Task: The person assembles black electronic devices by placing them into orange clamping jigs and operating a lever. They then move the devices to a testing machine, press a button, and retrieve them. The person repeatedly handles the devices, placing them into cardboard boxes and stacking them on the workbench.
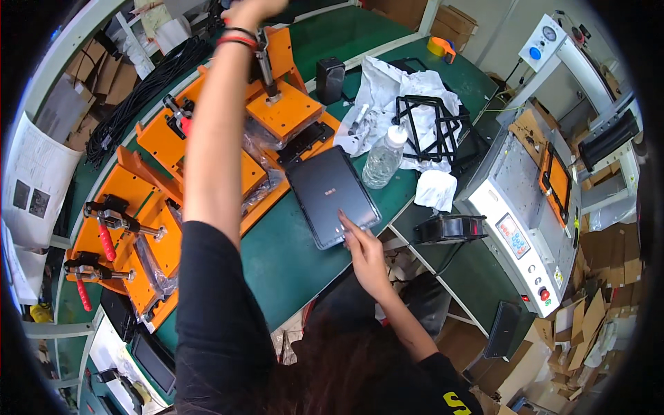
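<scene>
My left arm stretches far forward over the orange fixtures. My left hand (253, 8) is at the top edge of the picture, beside an upright metal toggle clamp (265, 66); its fingers are mostly cut off, so its grip is hidden. Under that clamp sits an orange press block (283, 111) above a black part (304, 142). My right hand (366, 259) grips the near edge of a dark, flat, tablet-like panel (330, 190), with fingers lying over its surface. The panel's far end reaches close to the orange fixture; whether it rests on the green table (294, 266) is unclear.
More orange fixtures with red-handled clamps (107, 238) stand at left. A clear bottle (384, 159), white cloth (377, 86) and black frames (429, 128) lie right of the panel. A small fan (449, 229) and a grey machine (512, 207) are further right.
</scene>
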Action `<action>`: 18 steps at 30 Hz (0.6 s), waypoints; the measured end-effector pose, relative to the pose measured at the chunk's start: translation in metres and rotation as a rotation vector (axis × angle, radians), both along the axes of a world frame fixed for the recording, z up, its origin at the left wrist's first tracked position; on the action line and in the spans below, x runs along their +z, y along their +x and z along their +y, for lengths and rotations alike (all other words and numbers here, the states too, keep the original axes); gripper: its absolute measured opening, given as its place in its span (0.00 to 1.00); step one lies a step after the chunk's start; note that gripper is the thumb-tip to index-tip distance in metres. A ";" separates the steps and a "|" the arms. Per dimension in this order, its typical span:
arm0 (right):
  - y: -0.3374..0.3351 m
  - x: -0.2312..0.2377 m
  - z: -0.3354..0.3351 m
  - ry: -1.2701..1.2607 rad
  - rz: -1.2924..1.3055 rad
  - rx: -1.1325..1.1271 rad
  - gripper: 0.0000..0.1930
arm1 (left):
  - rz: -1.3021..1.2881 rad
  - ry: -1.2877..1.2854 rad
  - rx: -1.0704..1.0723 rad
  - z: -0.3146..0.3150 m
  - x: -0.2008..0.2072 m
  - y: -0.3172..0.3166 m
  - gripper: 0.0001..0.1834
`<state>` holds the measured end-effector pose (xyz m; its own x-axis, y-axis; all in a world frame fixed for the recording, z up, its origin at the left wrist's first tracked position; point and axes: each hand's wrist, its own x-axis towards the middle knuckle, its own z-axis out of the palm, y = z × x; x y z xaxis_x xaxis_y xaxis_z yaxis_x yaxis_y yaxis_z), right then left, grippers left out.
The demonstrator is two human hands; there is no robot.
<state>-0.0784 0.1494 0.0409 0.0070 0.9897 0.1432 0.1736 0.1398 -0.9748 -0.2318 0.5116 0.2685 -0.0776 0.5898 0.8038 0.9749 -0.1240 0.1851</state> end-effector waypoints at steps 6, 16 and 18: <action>0.004 0.007 0.025 -0.036 -0.023 -0.088 0.18 | -0.097 0.387 -0.490 -0.070 -0.004 0.007 0.12; 0.026 0.056 -0.078 0.027 -0.154 -0.014 0.19 | 0.266 -0.258 -0.498 -0.200 -0.248 -0.006 0.18; 0.025 0.052 -0.093 -0.056 -0.066 0.008 0.18 | 0.312 -0.296 -0.479 -0.188 -0.259 0.005 0.20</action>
<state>-0.0536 0.0568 0.0930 -0.0087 0.9961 0.0874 0.2373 0.0870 -0.9675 -0.2270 0.3240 0.0099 0.4604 0.7015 0.5439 0.8377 -0.5461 -0.0048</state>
